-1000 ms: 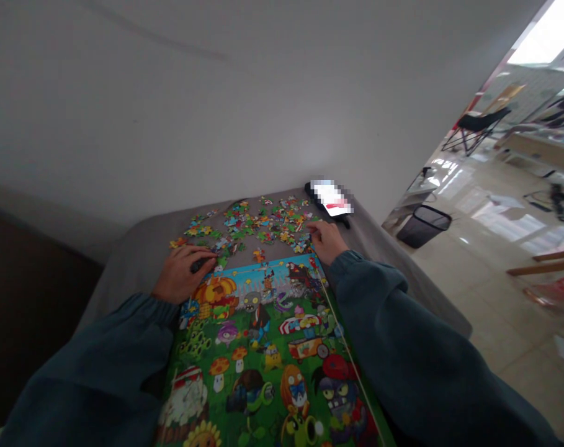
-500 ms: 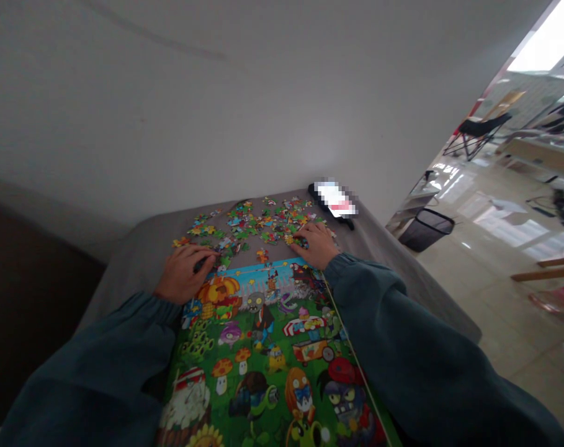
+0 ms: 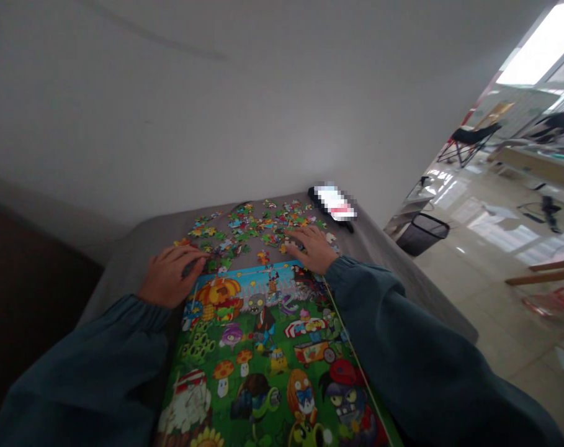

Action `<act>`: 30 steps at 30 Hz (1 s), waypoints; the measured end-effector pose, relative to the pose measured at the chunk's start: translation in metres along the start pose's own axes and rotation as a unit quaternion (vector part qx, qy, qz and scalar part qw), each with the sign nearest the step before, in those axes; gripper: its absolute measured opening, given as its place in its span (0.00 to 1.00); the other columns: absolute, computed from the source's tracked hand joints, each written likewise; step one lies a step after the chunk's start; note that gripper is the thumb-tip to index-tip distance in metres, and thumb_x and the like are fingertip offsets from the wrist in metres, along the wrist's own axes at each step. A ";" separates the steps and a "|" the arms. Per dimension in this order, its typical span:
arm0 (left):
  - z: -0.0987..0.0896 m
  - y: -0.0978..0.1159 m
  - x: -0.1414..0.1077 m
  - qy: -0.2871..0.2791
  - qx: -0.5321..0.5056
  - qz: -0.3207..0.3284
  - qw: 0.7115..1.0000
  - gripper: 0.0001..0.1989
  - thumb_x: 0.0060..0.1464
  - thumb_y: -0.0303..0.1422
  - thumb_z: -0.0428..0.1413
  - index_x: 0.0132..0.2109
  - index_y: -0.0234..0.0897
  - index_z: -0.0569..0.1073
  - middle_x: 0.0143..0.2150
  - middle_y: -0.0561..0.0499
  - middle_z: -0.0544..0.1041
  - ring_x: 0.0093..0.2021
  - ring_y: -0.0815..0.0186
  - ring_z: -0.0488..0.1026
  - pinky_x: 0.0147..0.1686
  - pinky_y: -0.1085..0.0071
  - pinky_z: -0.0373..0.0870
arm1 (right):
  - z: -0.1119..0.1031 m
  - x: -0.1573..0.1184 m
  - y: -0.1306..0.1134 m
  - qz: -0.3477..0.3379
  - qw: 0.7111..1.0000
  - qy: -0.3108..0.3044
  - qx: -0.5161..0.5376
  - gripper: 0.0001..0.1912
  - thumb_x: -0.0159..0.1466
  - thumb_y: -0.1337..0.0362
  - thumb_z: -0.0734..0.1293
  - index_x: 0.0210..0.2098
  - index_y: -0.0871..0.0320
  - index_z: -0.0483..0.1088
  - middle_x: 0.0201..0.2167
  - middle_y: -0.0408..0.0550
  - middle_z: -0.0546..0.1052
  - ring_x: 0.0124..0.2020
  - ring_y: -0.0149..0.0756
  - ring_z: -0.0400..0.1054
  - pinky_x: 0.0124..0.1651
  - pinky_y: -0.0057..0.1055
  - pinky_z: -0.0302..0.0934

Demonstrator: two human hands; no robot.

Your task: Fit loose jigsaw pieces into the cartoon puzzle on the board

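A colourful cartoon puzzle board (image 3: 263, 354) with zombies and plants lies in front of me. Beyond its blue top edge, loose jigsaw pieces (image 3: 249, 226) are scattered over a grey cloth. My left hand (image 3: 172, 273) is beside the board's upper left corner, its outstretched fingertips at some pieces and the thumb apart below them; I see nothing held. Over pieces near the upper right corner, my right hand (image 3: 313, 248) has fingers and thumb spread. One orange piece (image 3: 263, 256) lies by itself just above the board, between the hands.
A lit phone (image 3: 332, 203) in a dark case rests at the far right of the grey-covered surface (image 3: 402, 285). Behind stands a pale wall (image 3: 244, 112). On the tiled floor to the right are a dark mesh bin (image 3: 422, 234) and a folding chair (image 3: 472, 139).
My left hand has moved a little left and away from the board's corner. My right hand has shifted slightly left, with its fingers stretched out more. The view has tilted slightly.
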State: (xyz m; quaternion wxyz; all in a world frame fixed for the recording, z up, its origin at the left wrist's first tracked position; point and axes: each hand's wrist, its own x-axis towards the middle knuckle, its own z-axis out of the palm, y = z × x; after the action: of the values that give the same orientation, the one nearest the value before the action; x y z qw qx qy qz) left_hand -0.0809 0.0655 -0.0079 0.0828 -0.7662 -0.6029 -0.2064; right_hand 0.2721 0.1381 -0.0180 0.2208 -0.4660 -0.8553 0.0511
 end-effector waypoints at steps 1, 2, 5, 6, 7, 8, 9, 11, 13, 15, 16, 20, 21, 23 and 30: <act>-0.002 -0.001 0.000 0.001 0.003 -0.003 1.000 0.19 0.62 0.44 0.45 0.46 0.45 0.79 0.48 0.48 0.78 0.52 0.53 0.71 0.52 0.55 0.64 | 0.001 0.000 0.001 0.018 1.000 0.008 -0.014 0.26 0.69 0.51 0.58 0.62 0.54 0.64 0.60 0.54 0.68 0.62 0.48 0.56 0.62 0.47 0.54; -0.004 -0.002 -0.001 0.001 0.007 -0.004 1.000 0.20 0.62 0.44 0.44 0.46 0.45 0.79 0.48 0.47 0.78 0.52 0.53 0.71 0.51 0.55 0.64 | 0.002 0.000 0.003 0.041 0.999 0.012 -0.028 0.27 0.70 0.51 0.57 0.64 0.55 0.62 0.64 0.55 0.64 0.65 0.49 0.52 0.63 0.49 0.52; -0.007 0.000 -0.002 -0.004 0.011 0.005 1.000 0.20 0.63 0.44 0.44 0.46 0.45 0.79 0.48 0.47 0.78 0.52 0.52 0.71 0.50 0.55 0.64 | 0.006 0.002 0.008 0.107 0.993 -0.010 -0.049 0.30 0.71 0.51 0.55 0.68 0.59 0.56 0.70 0.58 0.54 0.70 0.51 0.44 0.66 0.51 0.47; -0.007 0.001 -0.002 -0.007 0.009 0.011 1.000 0.20 0.63 0.44 0.44 0.46 0.45 0.79 0.48 0.47 0.79 0.52 0.52 0.71 0.49 0.55 0.64 | 0.008 0.002 0.009 0.115 0.992 -0.023 -0.049 0.31 0.71 0.51 0.54 0.68 0.60 0.55 0.70 0.58 0.53 0.71 0.50 0.44 0.67 0.51 0.46; -0.008 0.003 -0.002 -0.009 0.006 0.017 1.000 0.20 0.63 0.44 0.44 0.46 0.45 0.79 0.48 0.47 0.79 0.52 0.52 0.71 0.49 0.55 0.64 | 0.008 0.002 0.010 0.116 0.992 -0.033 -0.048 0.31 0.71 0.52 0.54 0.68 0.61 0.55 0.70 0.58 0.54 0.70 0.48 0.45 0.67 0.49 0.45; -0.008 0.004 -0.002 -0.009 0.003 0.021 1.000 0.20 0.63 0.44 0.44 0.46 0.45 0.79 0.48 0.47 0.79 0.52 0.52 0.71 0.49 0.55 0.64 | 0.008 0.002 0.011 0.110 0.992 -0.040 -0.047 0.30 0.71 0.52 0.54 0.67 0.61 0.56 0.69 0.57 0.56 0.70 0.47 0.46 0.68 0.49 0.45; -0.008 0.006 -0.003 -0.007 0.000 0.023 1.000 0.20 0.62 0.44 0.44 0.46 0.44 0.79 0.48 0.46 0.79 0.52 0.52 0.71 0.49 0.54 0.64 | 0.007 0.001 0.011 0.100 0.993 -0.042 -0.047 0.28 0.71 0.53 0.55 0.66 0.60 0.59 0.67 0.56 0.60 0.69 0.47 0.48 0.67 0.48 0.46; -0.007 0.008 -0.003 -0.003 -0.005 0.027 1.000 0.20 0.62 0.43 0.45 0.46 0.44 0.79 0.47 0.46 0.79 0.52 0.52 0.71 0.49 0.54 0.64 | 0.002 0.002 0.011 0.078 0.995 -0.037 -0.041 0.24 0.69 0.54 0.58 0.61 0.56 0.66 0.63 0.52 0.67 0.66 0.47 0.54 0.65 0.49 0.49; -0.006 0.010 -0.004 0.000 -0.007 0.033 0.999 0.19 0.62 0.43 0.45 0.46 0.44 0.79 0.47 0.46 0.79 0.52 0.52 0.71 0.48 0.54 0.64 | -0.007 0.007 0.013 0.055 0.998 -0.018 -0.030 0.20 0.69 0.56 0.60 0.55 0.55 0.71 0.57 0.51 0.73 0.61 0.47 0.59 0.62 0.48 0.53; -0.006 0.011 -0.005 -0.001 -0.004 0.045 0.999 0.19 0.62 0.42 0.45 0.46 0.44 0.79 0.46 0.46 0.79 0.51 0.52 0.71 0.47 0.55 0.64 | -0.017 0.020 0.016 0.038 0.999 0.006 -0.027 0.18 0.69 0.60 0.59 0.53 0.57 0.73 0.53 0.52 0.75 0.57 0.45 0.64 0.61 0.44 0.56; -0.006 0.012 -0.005 -0.002 -0.001 0.051 0.999 0.19 0.62 0.42 0.45 0.46 0.44 0.79 0.46 0.46 0.79 0.52 0.51 0.71 0.46 0.55 0.64 | -0.021 0.030 0.017 0.034 0.999 0.015 -0.032 0.18 0.69 0.63 0.58 0.53 0.59 0.73 0.53 0.53 0.76 0.56 0.43 0.65 0.61 0.42 0.56; -0.006 0.016 -0.007 -0.003 0.007 0.057 0.998 0.19 0.63 0.41 0.45 0.46 0.44 0.79 0.47 0.46 0.79 0.52 0.51 0.71 0.45 0.55 0.64 | -0.030 0.083 0.020 0.051 0.994 -0.036 -0.088 0.20 0.68 0.69 0.57 0.57 0.62 0.69 0.56 0.55 0.74 0.57 0.41 0.66 0.61 0.36 0.56; -0.006 0.016 -0.007 -0.004 0.007 0.058 0.998 0.18 0.63 0.40 0.45 0.46 0.44 0.79 0.47 0.46 0.79 0.52 0.52 0.71 0.45 0.55 0.64 | -0.029 0.095 0.020 0.064 0.991 -0.055 -0.102 0.21 0.69 0.69 0.57 0.59 0.63 0.68 0.57 0.55 0.73 0.58 0.41 0.66 0.61 0.35 0.56; -0.006 0.017 -0.008 -0.003 0.009 0.060 0.998 0.18 0.64 0.40 0.45 0.46 0.44 0.79 0.48 0.47 0.80 0.51 0.53 0.71 0.45 0.55 0.63 | -0.025 0.114 0.018 0.077 0.987 -0.080 -0.113 0.21 0.68 0.69 0.60 0.59 0.63 0.67 0.57 0.57 0.73 0.57 0.42 0.67 0.60 0.35 0.57; -0.011 0.022 -0.010 0.005 0.009 0.063 0.998 0.17 0.64 0.39 0.46 0.46 0.45 0.79 0.48 0.47 0.80 0.53 0.53 0.70 0.46 0.56 0.63 | -0.015 0.129 0.022 0.076 0.979 -0.157 -0.105 0.20 0.57 0.67 0.74 0.49 0.58 0.75 0.42 0.49 0.80 0.43 0.39 0.74 0.46 0.30 0.66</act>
State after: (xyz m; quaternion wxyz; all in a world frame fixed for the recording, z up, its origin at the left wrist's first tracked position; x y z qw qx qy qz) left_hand -0.0645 0.0468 0.0005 0.1059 -0.8010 -0.5547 -0.1988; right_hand 0.2355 0.2544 0.0316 0.0289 -0.5362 -0.8421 0.0502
